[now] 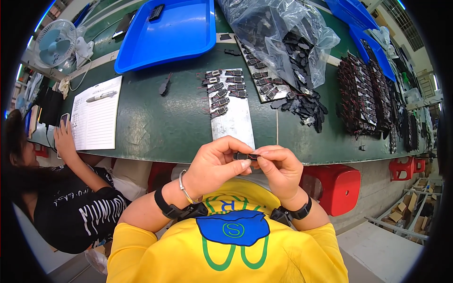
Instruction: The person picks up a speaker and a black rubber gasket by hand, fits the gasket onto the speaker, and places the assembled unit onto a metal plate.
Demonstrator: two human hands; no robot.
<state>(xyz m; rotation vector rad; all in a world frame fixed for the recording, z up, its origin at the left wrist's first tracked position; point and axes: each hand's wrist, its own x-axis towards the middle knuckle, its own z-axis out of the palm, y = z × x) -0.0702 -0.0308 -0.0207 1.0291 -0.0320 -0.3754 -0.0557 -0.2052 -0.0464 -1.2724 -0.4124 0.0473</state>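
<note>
In front of my chest, my left hand (213,165) pinches a small black speaker module (241,156) between thumb and fingers. My right hand (281,170) meets it from the other side, thumb and fingertips closed on the module's right end. Fingertips cover part of the piece. Just beyond my hands lies a pale flat board (231,123). Two columns of similar black modules with thin red wires (219,101) sit on its far half; its near half is bare. One loose module (165,86) lies on the green table to the left.
A blue tray (165,59) stands at the far left. A second loaded board (262,78) lies beside a clear plastic bag (283,28) spilling black parts (306,106). Stacked modules (361,99) are at right. A lined sheet (96,118) with a pen lies near a seated person (71,203) holding a phone.
</note>
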